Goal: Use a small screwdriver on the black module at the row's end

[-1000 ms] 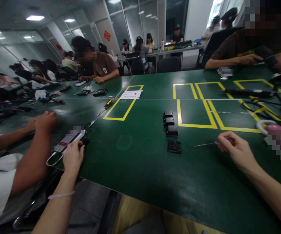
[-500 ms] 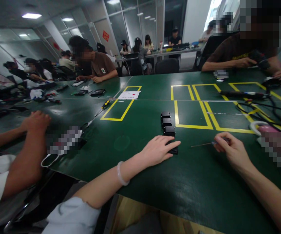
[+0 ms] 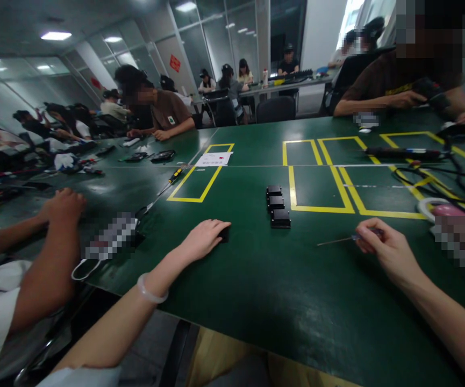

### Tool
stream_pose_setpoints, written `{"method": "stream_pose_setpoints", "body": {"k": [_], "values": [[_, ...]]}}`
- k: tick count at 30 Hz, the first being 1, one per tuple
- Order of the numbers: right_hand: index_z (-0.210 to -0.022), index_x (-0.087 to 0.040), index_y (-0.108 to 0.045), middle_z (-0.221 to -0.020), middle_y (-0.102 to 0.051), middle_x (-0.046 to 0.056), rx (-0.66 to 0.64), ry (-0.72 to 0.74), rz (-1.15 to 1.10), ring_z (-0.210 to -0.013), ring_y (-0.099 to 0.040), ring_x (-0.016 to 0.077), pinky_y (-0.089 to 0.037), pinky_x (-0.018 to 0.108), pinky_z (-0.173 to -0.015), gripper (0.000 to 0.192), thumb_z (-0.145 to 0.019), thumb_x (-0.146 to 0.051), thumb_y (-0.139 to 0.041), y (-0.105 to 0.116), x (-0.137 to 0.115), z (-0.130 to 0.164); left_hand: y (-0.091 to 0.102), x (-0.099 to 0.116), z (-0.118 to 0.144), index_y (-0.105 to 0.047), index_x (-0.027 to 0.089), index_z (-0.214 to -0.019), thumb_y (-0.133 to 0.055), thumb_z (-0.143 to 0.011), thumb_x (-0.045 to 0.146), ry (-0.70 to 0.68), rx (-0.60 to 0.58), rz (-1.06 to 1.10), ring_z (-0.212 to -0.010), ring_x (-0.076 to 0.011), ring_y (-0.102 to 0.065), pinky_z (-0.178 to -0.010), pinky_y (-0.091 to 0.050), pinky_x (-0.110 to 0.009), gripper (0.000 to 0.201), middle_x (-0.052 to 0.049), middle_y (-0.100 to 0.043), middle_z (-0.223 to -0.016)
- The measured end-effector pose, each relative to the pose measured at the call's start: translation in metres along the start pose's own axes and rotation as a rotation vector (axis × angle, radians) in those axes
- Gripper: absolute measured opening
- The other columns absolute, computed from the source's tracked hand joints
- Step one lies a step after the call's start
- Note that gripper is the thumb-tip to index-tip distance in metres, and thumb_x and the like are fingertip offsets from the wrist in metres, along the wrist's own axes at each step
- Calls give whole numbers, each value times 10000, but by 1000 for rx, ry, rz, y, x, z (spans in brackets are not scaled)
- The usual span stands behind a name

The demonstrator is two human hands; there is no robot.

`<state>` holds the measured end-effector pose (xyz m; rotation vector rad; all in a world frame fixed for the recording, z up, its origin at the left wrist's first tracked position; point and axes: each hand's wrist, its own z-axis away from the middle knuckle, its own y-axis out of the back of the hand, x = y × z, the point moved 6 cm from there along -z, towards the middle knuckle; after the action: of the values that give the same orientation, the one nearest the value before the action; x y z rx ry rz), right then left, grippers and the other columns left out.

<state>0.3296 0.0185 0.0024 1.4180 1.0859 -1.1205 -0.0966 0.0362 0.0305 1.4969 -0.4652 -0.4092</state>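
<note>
Covering a small black module (image 3: 224,233) w/ our left hand (image 3: 202,240), palm down, fingers flat and lightly curled over it; only its far edge shows, on the green mat near-centre. Right hand (image 3: 381,248) pinches a thin screwdriver (image 3: 343,239), fingers closed round the handle, shaft pointing left, low over the mat.

Risks, as we judge: the module could skid on the smooth mat under a flat palm; the driver tip could scratch the mat if it swings; a sleeve could knock the row of three black modules (image 3: 276,206), well apart to the right-far.

Materials: modules look matte plastic, boxy. Mat (image 3: 256,301) slightly glossy, yellow tape outlines (image 3: 321,207). Shaft thin metal.
</note>
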Motion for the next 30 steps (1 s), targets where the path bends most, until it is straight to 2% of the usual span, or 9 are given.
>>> {"method": "stream_pose_setpoints", "body": {"k": [5, 8, 12, 16, 19, 21, 24, 27, 30], "values": [[-815, -222, -569, -616, -528, -33, -5, -4, 12, -544, -455, 112, -336, 275, -531, 270, -818, -479, -653, 1, 3, 0, 0, -127, 45, -526, 211, -1295, -519, -811, 129, 265, -84, -157, -1196, -285, -545, -1114, -271, -511, 491, -97, -599, -1285], [-830, -224, -571, -624, -529, -37, -20, -7, 21, -552, -460, 109, -341, 271, -541, 264, -825, -477, -649, 2, 6, 0, 5, -178, 64, -570, 197, -1223, -509, -780, 99, 377, -88, -236, -1194, -289, -541, -1128, -224, -528, 458, -81, -620, -1252], [-809, -223, -560, -591, -506, -45, -12, -8, 16, -542, -449, 99, -330, 262, -533, 272, -833, -482, -641, 2, 9, 0, 14, -208, 78, -560, 187, -1191, -462, -801, 54, 436, -100, -306, -1203, -251, -515, -1148, -158, -525, 423, -30, -625, -1236], [-810, -223, -565, -606, -511, -40, -22, 14, -8, -542, -441, 93, -325, 263, -528, 246, -842, -454, -643, 0, 5, 1, 23, -212, 83, -527, 170, -1188, -399, -835, -1, 485, -119, -356, -1194, -196, -499, -1157, -128, -503, 412, 4, -634, -1206], [-807, -224, -568, -605, -505, -39, -22, 1, -47, -538, -434, 92, -321, 263, -522, 241, -839, -448, -650, -2, 2, 2, 29, -188, 70, -528, 151, -1202, -401, -805, -13, 442, -76, -413, -1213, -237, -485, -1134, -145, -548, 448, -47, -604, -1261], [-800, -225, -567, -601, -506, -39, -25, -20, -87, -534, -435, 92, -320, 260, -519, 239, -832, -442, -660, -7, 1, 2, 28, -149, 52, -513, 171, -1255, -438, -815, 30, 361, -43, -387, -1225, -249, -480, -1127, -202, -517, 468, -71, -569, -1312], [-794, -228, -575, -562, -439, -55, -43, -38, -218, -509, -400, 84, -304, 254, -505, 215, -824, -416, -675, -18, 2, 2, 19, -56, 21, -487, 210, -1299, -422, -937, 192, 127, 18, -168, -1115, -213, -552, -963, -421, -349, 369, -73, -582, -1253], [-764, -226, -572, -513, -333, -74, -115, -94, -359, -471, -318, 76, -298, 254, -498, 196, -843, -382, -660, -34, 7, 3, 6, 42, -2, -519, 233, -1234, -371, -1000, 291, -106, 37, 10, -1004, -183, -593, -858, -458, -303, 283, -44, -625, -1113], [-766, -221, -576, -509, -309, -78, -179, -148, -438, -465, -274, 70, -291, 250, -497, 175, -861, -352, -643, -44, 13, 4, -10, 104, -17, -536, 221, -1165, -401, -1003, 309, -251, 15, 82, -941, -163, -609, -811, -463, -278, 229, -23, -639, -1040]]}}
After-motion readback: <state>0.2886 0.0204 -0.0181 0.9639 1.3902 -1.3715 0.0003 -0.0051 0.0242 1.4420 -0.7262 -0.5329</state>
